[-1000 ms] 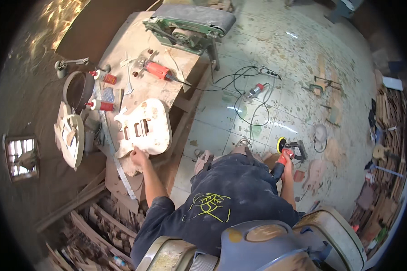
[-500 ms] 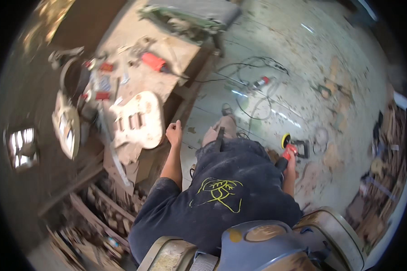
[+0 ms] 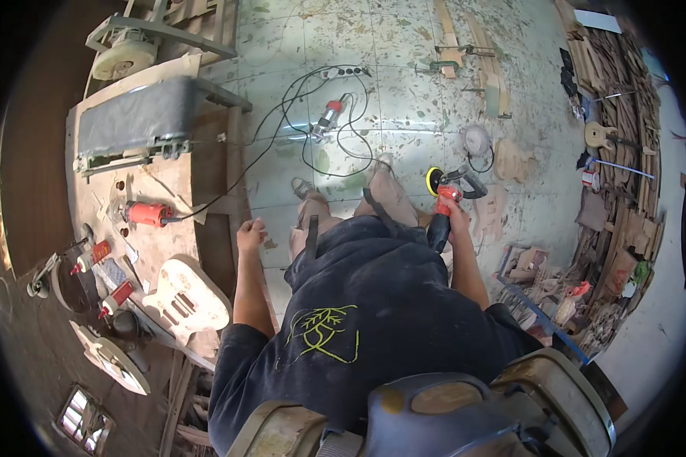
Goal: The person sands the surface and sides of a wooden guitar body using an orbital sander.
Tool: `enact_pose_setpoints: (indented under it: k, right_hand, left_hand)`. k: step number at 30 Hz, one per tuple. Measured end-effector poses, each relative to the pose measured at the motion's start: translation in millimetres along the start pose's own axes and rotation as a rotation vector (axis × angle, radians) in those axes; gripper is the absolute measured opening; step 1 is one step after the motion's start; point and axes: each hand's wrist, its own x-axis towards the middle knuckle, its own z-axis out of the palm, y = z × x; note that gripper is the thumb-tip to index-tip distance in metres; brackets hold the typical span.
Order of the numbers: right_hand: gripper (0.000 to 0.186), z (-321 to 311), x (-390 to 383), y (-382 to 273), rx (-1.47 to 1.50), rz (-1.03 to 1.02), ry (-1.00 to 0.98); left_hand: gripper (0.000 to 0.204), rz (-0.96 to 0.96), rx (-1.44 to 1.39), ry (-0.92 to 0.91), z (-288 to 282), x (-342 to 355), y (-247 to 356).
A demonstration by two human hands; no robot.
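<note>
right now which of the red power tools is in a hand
The red and black tool with the yellow disc, in the right hand. The others lie unheld: the bench tool on the workbench, the floor tool on the tiles.

Head cam, left fisheye of a worn pair, looks steeply down over the wearer's front. Grey mask point(image 3: 427, 419) very close at lower edge, dark shirt point(image 3: 411, 305) next, left hand point(image 3: 251, 234) and right hand point(image 3: 454, 215) mid-range, tiled floor point(image 3: 404, 46) farther. Workbench point(image 3: 181, 174) left, wood stack point(image 3: 619, 68) right; rim black.
</note>
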Motion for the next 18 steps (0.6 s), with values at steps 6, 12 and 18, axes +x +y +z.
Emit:
enact_pose_setpoints:
  k: [6, 12, 18]
  right_hand:
    - [0.039, -43.6, 128.9, -46.4, -0.346, -0.166, -0.046]
    - [0.062, -60.1, 323.3, -78.2, -0.862, -0.232, 0.005]
    - [0.064, -44.4, 499.3, -79.5, -1.137, -0.221, -0.058]
  left_hand:
    - [0.026, 0.072, -0.006, 0.071, 43.4, -26.3, 3.0]
    - [0.039, -0.304, 0.311, -0.003, 136.9, -137.9, -42.0]
    - [0.049, -0.704, 0.259, -0.069, 189.3, -229.0, -33.9]
